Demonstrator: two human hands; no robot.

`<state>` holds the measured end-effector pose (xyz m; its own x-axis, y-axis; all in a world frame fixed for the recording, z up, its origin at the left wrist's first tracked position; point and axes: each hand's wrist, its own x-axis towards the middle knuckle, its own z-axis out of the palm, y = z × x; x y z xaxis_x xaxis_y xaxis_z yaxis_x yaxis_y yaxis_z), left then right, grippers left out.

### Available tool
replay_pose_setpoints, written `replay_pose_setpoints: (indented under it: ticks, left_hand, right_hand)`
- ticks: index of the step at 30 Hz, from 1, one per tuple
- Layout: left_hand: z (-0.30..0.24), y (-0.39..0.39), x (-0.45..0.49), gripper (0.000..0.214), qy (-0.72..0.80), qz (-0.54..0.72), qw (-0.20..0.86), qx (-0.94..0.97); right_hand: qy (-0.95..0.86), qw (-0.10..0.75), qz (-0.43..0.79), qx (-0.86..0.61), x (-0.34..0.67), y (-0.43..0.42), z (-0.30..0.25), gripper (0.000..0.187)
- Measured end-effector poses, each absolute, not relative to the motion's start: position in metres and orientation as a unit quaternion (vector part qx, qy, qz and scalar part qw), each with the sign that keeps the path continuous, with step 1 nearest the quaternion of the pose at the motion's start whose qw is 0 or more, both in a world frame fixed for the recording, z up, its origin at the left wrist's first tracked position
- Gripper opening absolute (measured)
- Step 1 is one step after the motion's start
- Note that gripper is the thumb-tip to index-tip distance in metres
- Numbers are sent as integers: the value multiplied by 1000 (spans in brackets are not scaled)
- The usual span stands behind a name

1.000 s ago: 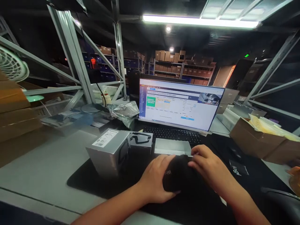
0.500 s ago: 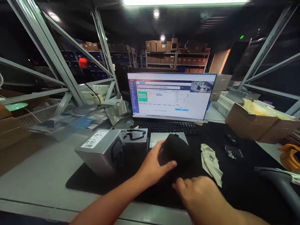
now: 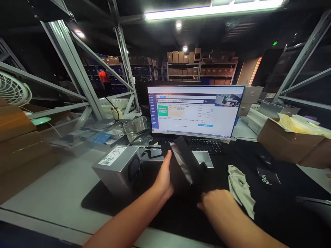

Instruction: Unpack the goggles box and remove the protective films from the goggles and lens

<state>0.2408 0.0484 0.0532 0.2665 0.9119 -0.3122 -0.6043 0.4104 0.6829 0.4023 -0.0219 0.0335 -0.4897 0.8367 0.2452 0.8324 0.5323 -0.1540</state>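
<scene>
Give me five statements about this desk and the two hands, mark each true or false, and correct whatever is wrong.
1. The left hand holds the black case. True.
2. The beige cloth lies on top of the gray box. False: the beige cloth lies on the black desk mat, to the right of the case.
3. The gray box has a white label on its top. True.
4. The keyboard sits in front of the lit monitor. True.
5. The right hand is on the keyboard. False: the right hand, its fingers curled, is low near the black case.
</scene>
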Motion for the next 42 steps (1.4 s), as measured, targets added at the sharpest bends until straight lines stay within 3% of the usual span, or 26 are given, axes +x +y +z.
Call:
replay_pose_setpoints:
  ticks: [3,6,11,14,19,21,30,33,36,38,39,42]
  left_hand:
    - [42,44,241,61,363,536,716,262]
    - [32,35,241,49,365,576,663,310]
    - [16,9,236,12,362,549,670,345]
    - [5,-9,232,18,393,524,673,344]
    - [-4,-28,226,14,407,525,680,311]
    - [-5,-32,223,14,408,521,697,275]
    - [-14,-31,231,23,344,469,804,123]
    - [-21,-31,233,20,344,371,855,113]
    - [-21,-38,225,41,329,207,898,205]
    - [-13,-44,215,48,346,186,834,387]
    - [-8,-46,210,45,369,230,749,500]
    - [10,-42,195,30,400,419,336,743]
  right_hand:
    - [-846,221,82,-478,421,-38,67,18]
    - [-846,291,173,-412,418,-34,75,41]
    - [-814,309,135,-472,412,5,46,50]
    - [-825,268,113,-484,411,15,37,50]
    - [-833,186,44,-519,399,13,43,15]
    - [-817,184,57,-543,400,12,46,13]
    - [-765,375,184,-491,417,13,45,28]
    - [-715,409,255,-507,428,23,50,14]
    - [-679,424,284,-528,441,35,53,11]
    - [-686,420,263,-533,445,38,53,9]
    - [-697,410,246,-534,445,38,52,8]
    - [-757,359,176,-516,437,29,48,8]
